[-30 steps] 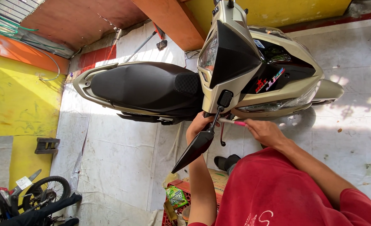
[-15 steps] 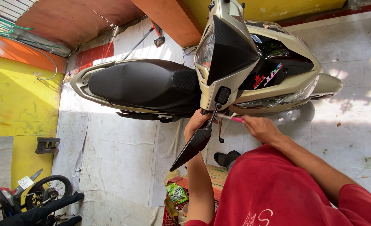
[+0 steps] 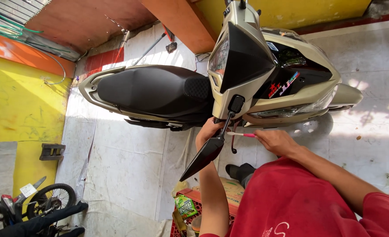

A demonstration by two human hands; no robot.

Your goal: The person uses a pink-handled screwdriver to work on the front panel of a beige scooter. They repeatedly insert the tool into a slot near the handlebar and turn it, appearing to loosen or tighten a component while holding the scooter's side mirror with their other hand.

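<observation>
So the pink tool [image 3: 242, 134] is a skinny stick-like thing, probably a small screwdriver, though the tip is too small to tell. It sits level just under the scooter's [image 3: 264, 83] front end, tip pointing in at the spot where the mirror stalk [image 3: 227, 123] meets the bar. The right hand [image 3: 277, 141] has it pinched at the back end between thumb and fingertips. My guess is that light grip is for fine poking or turning, not for force. The left hand [image 3: 207, 131] is curled closed around the handlebar right beside the stalk, partly hidden behind it. It looks like it's steadying the bar so it doesn't swing while the tool goes in. The black mirror [image 3: 203, 159] hangs off that stalk and sticks out toward the person, right over the left forearm, so both hands work around it. The scooter is beige with a long black seat [image 3: 155, 90] and stands on a pale sheet over the floor [image 3: 128, 175], maybe there to catch dropped bits. Close to the person's knees are a red crate [image 3: 183, 219] with a green packet [image 3: 184, 205] on it and a cardboard box [image 3: 231, 191], near enough to grab from. Farther out are the yellow wall [image 3: 23, 109] and a small wheel [image 3: 51, 199] in the corner.
</observation>
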